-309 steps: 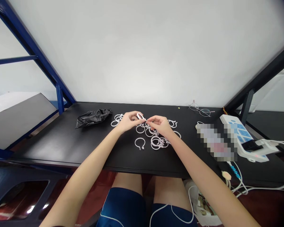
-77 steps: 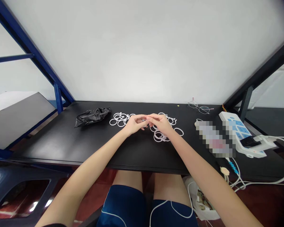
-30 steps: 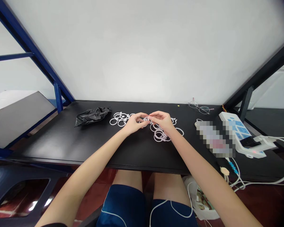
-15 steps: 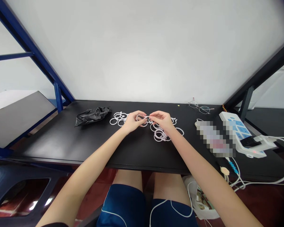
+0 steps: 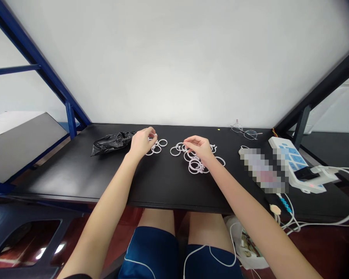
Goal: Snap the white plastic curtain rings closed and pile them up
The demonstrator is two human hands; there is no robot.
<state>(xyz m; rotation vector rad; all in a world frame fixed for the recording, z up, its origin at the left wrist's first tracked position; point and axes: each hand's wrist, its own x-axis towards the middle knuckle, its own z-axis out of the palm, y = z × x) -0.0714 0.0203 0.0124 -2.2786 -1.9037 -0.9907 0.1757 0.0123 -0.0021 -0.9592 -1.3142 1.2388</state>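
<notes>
My left hand [image 5: 144,143] is over the left cluster of white rings [image 5: 156,150], its fingers pinched. A bit of white ring shows at its fingertips; the hand covers the rest. My right hand [image 5: 201,149] hovers by the right-hand pile of white rings [image 5: 195,166], thumb and forefinger pressed together. Whether anything small is between those fingertips I cannot make out. The rings are thin loops with small knobs, several of them overlapping. Some of the right pile lies behind my hand and wrist.
A crumpled black plastic bag [image 5: 110,143] lies left on the black desk [image 5: 75,174]. Glasses [image 5: 250,134] rest at the back right. A blurred-out phone-like object [image 5: 261,170], a white power strip [image 5: 293,159] and white cables [image 5: 331,224] occupy the right side.
My left hand has moved left, away from my right hand, to the left ring cluster. The ring between both hands is no longer there. My right hand has stayed almost in place.
</notes>
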